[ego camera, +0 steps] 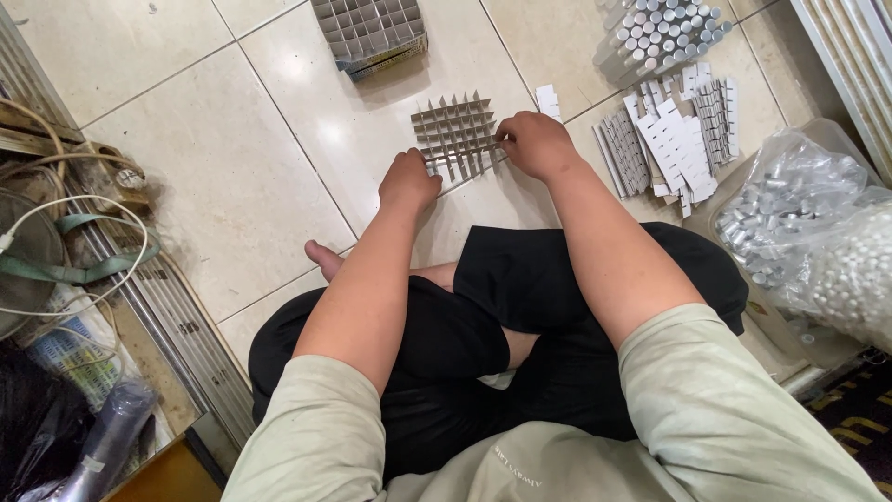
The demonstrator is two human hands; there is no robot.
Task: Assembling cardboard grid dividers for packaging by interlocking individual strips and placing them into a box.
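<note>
A grey cardboard divider grid (452,132) of interlocked slotted strips lies on the tiled floor in front of my crossed legs. My left hand (409,180) is closed at the grid's near left edge, pinching a strip there. At the grid's right side my right hand (534,142) grips a strip with its fingertips. Both forearms reach forward over my black trousers.
A finished divider grid in a shallow box (370,33) sits farther away. Piles of loose slotted strips (669,135) lie to the right, with small silver cylinders (662,28) beyond and clear bags of cylinders (804,218) at right. Cables and clutter (65,242) crowd the left.
</note>
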